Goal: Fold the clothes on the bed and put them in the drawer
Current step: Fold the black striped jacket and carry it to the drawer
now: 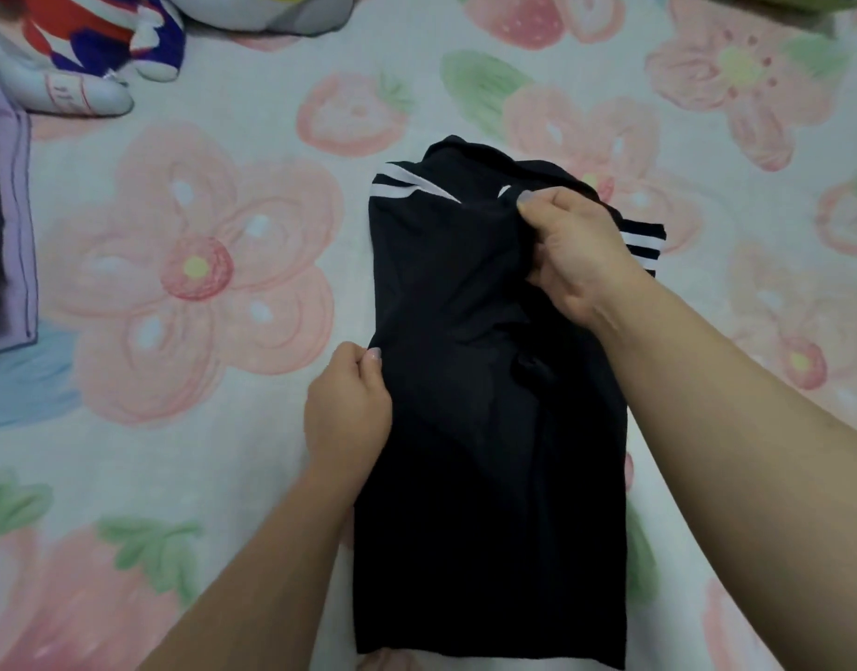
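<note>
A black garment with white stripes (465, 428) lies lengthwise on the bed, its sides folded in toward the middle. My left hand (346, 409) pinches the garment's left edge about halfway along. My right hand (574, 254) grips a bunch of cloth near the top, beside the striped sleeve end at the right. White stripes also show at the top left of the garment.
The bedsheet (199, 283) has pink flowers and strawberries printed on it. Plush toys (92, 46) lie at the top left. A folded lilac cloth (10, 225) sits at the left edge. No drawer is in view.
</note>
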